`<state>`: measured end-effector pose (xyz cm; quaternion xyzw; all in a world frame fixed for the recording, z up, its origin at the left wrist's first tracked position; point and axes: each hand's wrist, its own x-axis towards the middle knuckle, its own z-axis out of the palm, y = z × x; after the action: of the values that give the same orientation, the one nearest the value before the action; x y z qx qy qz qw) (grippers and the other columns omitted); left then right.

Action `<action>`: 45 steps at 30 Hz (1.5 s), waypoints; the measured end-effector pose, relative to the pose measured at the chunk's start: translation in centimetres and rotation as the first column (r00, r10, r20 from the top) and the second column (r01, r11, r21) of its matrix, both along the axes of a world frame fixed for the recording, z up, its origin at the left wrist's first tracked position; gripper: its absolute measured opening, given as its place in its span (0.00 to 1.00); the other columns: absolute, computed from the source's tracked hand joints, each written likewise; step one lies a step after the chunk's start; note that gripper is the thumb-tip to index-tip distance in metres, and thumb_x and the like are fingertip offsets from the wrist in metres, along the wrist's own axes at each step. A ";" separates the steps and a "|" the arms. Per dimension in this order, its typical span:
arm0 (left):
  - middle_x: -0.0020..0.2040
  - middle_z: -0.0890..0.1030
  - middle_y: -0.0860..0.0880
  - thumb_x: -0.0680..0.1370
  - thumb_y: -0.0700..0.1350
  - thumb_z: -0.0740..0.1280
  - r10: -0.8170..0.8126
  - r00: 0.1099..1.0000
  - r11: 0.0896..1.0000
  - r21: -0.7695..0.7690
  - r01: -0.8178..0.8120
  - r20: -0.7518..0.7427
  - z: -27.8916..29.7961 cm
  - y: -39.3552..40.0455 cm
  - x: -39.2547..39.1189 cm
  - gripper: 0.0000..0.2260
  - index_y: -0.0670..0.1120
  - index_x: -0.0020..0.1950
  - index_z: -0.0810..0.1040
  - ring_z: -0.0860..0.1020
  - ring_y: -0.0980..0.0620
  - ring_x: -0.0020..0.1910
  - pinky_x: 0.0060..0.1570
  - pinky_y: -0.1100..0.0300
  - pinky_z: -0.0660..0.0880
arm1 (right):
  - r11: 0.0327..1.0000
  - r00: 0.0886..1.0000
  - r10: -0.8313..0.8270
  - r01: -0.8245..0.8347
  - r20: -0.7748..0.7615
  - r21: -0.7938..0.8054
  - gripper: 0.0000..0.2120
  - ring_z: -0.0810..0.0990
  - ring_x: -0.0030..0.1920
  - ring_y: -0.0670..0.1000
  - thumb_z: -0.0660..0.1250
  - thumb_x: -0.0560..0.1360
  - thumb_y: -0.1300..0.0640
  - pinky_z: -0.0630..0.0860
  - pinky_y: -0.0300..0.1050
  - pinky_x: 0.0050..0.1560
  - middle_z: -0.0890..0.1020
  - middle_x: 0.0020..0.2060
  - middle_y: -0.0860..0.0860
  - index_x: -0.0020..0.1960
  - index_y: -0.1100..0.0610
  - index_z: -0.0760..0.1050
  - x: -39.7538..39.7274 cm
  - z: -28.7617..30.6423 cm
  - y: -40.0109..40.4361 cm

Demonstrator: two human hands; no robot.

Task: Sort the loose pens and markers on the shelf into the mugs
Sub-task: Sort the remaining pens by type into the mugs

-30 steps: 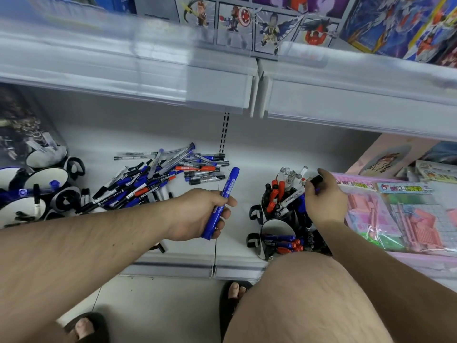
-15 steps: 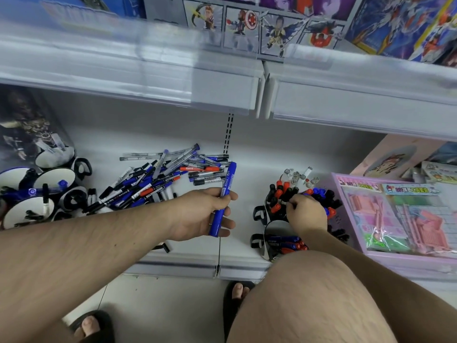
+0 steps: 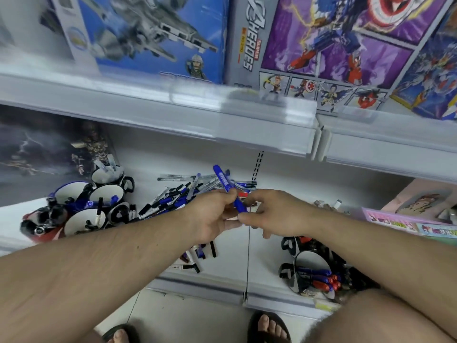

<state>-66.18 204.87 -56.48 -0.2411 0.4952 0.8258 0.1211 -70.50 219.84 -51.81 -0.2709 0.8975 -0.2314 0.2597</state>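
A blue marker [image 3: 223, 180] slants up over the lower shelf, and my left hand [image 3: 210, 216] grips its middle. My right hand [image 3: 277, 214] meets it from the right and pinches the marker's lower end. Behind both hands lies the loose pile of pens and markers [image 3: 173, 196], blue, black and red. A few more pens [image 3: 197, 256] lie under my left wrist. White-lined mugs [image 3: 106, 194] holding a few pens stand at the left. Black mugs [image 3: 309, 258] with blue and red markers stand at the right, under my right forearm.
The upper shelf's edge [image 3: 222, 122] overhangs the work area, with toy boxes [image 3: 321, 45] on it. Pink packaged goods [image 3: 395, 222] lie at the right of the lower shelf. A dark poster box [image 3: 44, 149] stands behind the left mugs. My knee and sandalled feet are below.
My right hand left the right-hand mugs and came over to the blue marker, taking its lower end. The view tilted up and shifted, and my left hand raised the marker slightly.
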 end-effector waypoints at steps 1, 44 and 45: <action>0.43 0.84 0.44 0.84 0.43 0.59 0.021 1.000 1.000 0.000 -0.021 -0.007 0.2 -0.5 0.2 0.10 0.43 0.49 0.78 0.82 0.46 0.45 0.55 0.48 0.78 | 0.999 0.999 -0.012 0.014 0.034 -0.035 0.12 0.84 0.35 0.49 0.68 0.77 0.46 0.78 0.42 0.41 0.84 0.41 0.51 0.55 0.51 0.77 0.3 0.0 -0.7; 0.40 0.77 0.43 0.72 0.43 0.63 -0.112 0.949 0.582 -0.754 0.304 0.296 -4.9 -21.9 9.6 0.04 0.51 0.45 0.71 0.73 0.52 0.37 0.38 0.57 0.67 | 0.908 0.837 0.313 -0.403 -0.449 -0.119 0.14 0.75 0.43 0.57 0.64 0.80 0.52 0.66 0.45 0.41 0.80 0.38 0.54 0.42 0.60 0.80 -2.7 -20.0 -34.4; 0.41 0.80 0.43 0.73 0.43 0.64 -0.106 0.949 0.589 -0.750 0.301 0.298 -5.0 -21.8 9.5 0.03 0.49 0.45 0.72 0.75 0.51 0.37 0.38 0.57 0.69 | 0.904 0.851 0.307 -0.401 -0.426 -0.151 0.13 0.76 0.44 0.57 0.64 0.80 0.52 0.68 0.45 0.42 0.81 0.39 0.53 0.43 0.59 0.79 -2.6 -19.7 -34.1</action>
<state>-56.66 183.03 -61.51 -0.3011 0.8142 0.4727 0.1516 -73.08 185.69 -71.52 -0.5020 0.8315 -0.2243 0.0795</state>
